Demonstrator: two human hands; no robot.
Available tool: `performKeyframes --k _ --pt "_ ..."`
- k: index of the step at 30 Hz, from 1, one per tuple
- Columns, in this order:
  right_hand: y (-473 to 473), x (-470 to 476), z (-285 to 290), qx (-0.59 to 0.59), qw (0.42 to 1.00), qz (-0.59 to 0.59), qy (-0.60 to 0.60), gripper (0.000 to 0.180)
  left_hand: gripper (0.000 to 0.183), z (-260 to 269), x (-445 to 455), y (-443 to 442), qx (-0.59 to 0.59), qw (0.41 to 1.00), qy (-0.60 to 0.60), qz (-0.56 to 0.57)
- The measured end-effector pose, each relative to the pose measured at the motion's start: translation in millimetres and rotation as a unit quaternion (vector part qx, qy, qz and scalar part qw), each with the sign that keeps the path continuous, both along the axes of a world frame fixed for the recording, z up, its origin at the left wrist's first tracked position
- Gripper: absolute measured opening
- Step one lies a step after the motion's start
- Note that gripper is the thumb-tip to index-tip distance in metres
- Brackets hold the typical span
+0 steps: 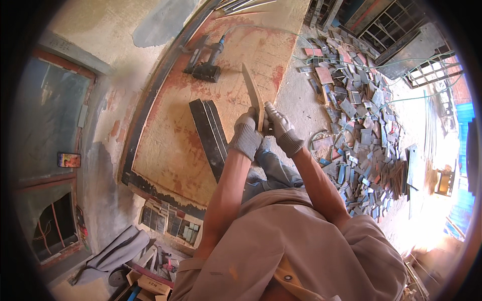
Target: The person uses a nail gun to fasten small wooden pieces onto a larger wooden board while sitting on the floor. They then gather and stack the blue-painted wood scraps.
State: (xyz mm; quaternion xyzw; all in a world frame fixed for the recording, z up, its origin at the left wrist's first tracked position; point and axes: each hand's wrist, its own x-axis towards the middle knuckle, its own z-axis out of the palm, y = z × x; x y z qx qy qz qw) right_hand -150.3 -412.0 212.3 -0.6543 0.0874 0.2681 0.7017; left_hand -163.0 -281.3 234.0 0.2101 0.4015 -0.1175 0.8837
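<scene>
A thin wooden board (253,90) is held up on edge between my two hands, with its far end pointing away from me over the worktable (169,146). My left hand (246,122), in a grey knit glove, grips the board's near end from the left. On the other side, my gloved right hand (278,121) has its fingers against the same end. Some fingers of both hands are hidden. Dark-faced strips of board (209,135) lie on the table, left of my left hand. Beyond them rests a pneumatic nail gun (206,60) with a hose attached.
A large heap of board offcuts (354,109) covers the floor at right, with a green air hose (395,101) across it. Thin strips (241,6) lie at the table's far end. Near the table's front stand a wooden box of blocks (169,222) and a cardboard box (153,285).
</scene>
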Motion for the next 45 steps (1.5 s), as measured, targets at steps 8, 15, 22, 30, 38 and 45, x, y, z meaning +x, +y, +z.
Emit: performKeyframes --k 8,15,22,30,38,45 --pt "-2 -24 -31 0.001 0.992 0.068 0.109 0.030 0.055 -99 -61 23 0.443 0.875 -0.072 -0.184" --pt "14 -13 -196 0.107 0.961 0.018 0.254 0.031 0.116 -197 -186 75 0.732 0.549 0.261 -0.307" --pt "8 -44 -163 -0.221 0.934 0.280 0.032 0.038 0.110 -216 -245 80 0.620 0.645 0.302 -0.330" --pt "21 -80 -73 -0.033 0.945 0.319 0.065 0.072 0.045 -93 -183 119 0.284 0.956 0.017 -0.067" --pt "46 -67 54 0.086 0.922 0.303 0.227 0.081 0.038 -3 -96 75 0.110 0.992 0.059 0.030" --pt "38 -80 32 0.180 0.926 0.239 0.231 0.093 0.059 -27 -107 72 0.191 0.978 0.019 -0.078"
